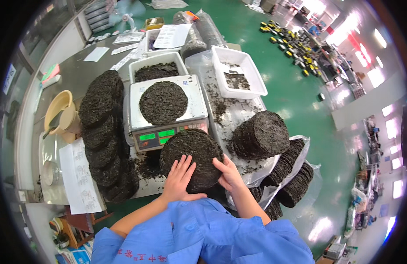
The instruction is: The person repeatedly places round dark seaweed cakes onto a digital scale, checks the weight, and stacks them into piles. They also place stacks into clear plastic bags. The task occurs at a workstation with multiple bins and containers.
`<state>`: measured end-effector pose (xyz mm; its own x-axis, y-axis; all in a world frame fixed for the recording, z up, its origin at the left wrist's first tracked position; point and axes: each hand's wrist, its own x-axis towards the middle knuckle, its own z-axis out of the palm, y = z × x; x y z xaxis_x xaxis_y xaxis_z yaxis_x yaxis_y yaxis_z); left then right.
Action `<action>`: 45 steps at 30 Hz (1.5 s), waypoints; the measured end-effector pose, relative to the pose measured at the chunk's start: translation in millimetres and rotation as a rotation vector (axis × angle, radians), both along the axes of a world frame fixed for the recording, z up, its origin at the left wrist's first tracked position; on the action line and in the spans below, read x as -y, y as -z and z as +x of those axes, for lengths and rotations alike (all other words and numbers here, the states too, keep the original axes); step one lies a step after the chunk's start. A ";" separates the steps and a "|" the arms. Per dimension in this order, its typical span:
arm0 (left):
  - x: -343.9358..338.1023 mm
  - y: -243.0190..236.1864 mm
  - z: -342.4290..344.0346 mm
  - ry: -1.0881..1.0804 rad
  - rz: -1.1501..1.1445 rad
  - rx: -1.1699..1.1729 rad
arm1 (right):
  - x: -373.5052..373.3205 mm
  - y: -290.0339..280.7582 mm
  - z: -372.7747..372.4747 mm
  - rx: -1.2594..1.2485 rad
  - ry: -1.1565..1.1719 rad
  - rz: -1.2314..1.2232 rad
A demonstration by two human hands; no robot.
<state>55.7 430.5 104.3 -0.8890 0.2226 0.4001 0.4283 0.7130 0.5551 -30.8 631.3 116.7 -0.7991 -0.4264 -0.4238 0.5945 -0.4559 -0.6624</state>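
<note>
A thick stack of round, dark dried seaweed cakes [197,154] stands tilted against the table edge in front of me. My left hand [179,180] lies on its face with fingers stretched and a little apart. At the stack's right edge my right hand [230,174] grips, thumb on the near face, the other fingers partly hidden. Just beyond, one seaweed cake [163,102] rests flat on the pan of a digital scale [146,140] with lit green displays. A leaning row of seaweed cakes [104,132] stands left of the scale.
Another seaweed stack [261,134] lies to the right, above bagged seaweed cakes [296,185] in clear plastic. White bins [256,81] hold loose flakes. At left are a yellowish tub [58,99] and a paper sheet [80,180] hanging over the table edge. Seaweed crumbs litter the tabletop.
</note>
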 end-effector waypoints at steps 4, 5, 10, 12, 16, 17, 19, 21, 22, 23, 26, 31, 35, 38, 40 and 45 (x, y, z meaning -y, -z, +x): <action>-13.7 -25.4 -4.9 -0.188 0.074 0.068 | 14.2 -4.3 -16.1 -0.151 -0.130 -0.138; -15.8 -31.4 -5.0 -0.204 0.118 0.052 | 15.2 -4.2 -19.6 -0.163 -0.162 -0.173; -23.4 -53.1 1.5 -0.336 0.329 0.046 | 31.8 -6.3 -25.6 -0.165 -0.280 -0.267; -20.9 -59.7 4.6 -0.359 0.340 0.054 | 38.0 -15.3 -28.6 -0.183 -0.288 -0.225; 11.1 -67.1 22.8 -0.633 0.371 -0.014 | 54.6 -17.6 -42.7 -0.199 -0.184 -0.224; 28.5 -60.1 27.2 -0.843 0.465 -0.134 | 55.8 -11.5 -52.0 -0.136 -0.156 -0.210; 62.0 -58.0 29.3 -1.104 0.714 -0.381 | 54.8 13.5 -71.2 -0.024 -0.065 -0.134; 105.5 -39.6 50.9 -0.945 1.168 -0.412 | 63.3 8.1 -78.5 -0.025 -0.011 -0.120; 117.2 -36.9 58.6 -0.866 1.292 -0.378 | 67.6 9.7 -86.0 -0.085 0.013 -0.117; 121.7 -37.9 61.1 -0.892 1.286 -0.376 | 79.1 -1.3 -90.7 -0.202 0.062 -0.079; 127.8 -39.7 55.9 -0.949 1.361 -0.302 | 121.7 1.1 -119.0 -0.704 0.164 0.262; 144.4 -20.4 54.5 -0.879 1.600 -0.230 | 154.1 51.8 -147.3 -1.688 -0.448 1.225; 146.7 -28.2 51.2 -0.828 1.613 -0.209 | 150.3 12.0 -90.7 -1.639 -0.265 1.126; 152.4 -20.3 47.5 -0.786 1.628 -0.106 | 160.8 2.8 -53.5 -1.649 -0.244 0.870; 149.5 -26.3 38.0 -0.707 1.687 -0.063 | 167.6 3.7 -46.0 -1.840 -0.221 0.806; 143.4 -60.2 19.4 -0.425 1.505 0.119 | 173.1 -2.0 -56.8 -1.595 -0.128 0.616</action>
<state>75.2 287.1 164.4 -0.8217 -0.5669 -0.0586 0.2518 -0.4533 0.8550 -87.6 458.3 118.7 -0.5382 -0.6080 0.5837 -0.7680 0.0685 -0.6368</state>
